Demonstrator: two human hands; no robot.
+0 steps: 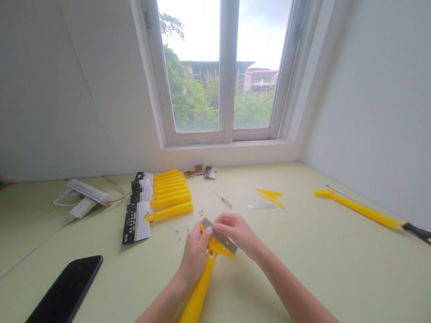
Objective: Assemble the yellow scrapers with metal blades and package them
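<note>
A yellow scraper (pixel 197 295) with a long handle lies in my left hand (pixel 193 257), which is closed around its head, thumb on top. Across that head rests a flat grey metal blade (pixel 229 244) with holes in it. My right hand (pixel 238 233) is pinched at the blade's upper face; whatever sits between its fingertips is hidden. Just beyond my hands, several small screws (pixel 179 237) are scattered on the table. Farther off lie a small screwdriver (pixel 224 200), a loose blade (pixel 261 207) and yellow plastic pieces (pixel 272 197).
Several packaged yellow-handled scrapers (pixel 169 211) lie in a row at left. A black phone (pixel 67 289) is near the front left, with a power strip (pixel 90 193) and cables behind it. A long yellow scraper with a black grip (pixel 367 214) lies at right. The window (pixel 226 64) stands behind the table.
</note>
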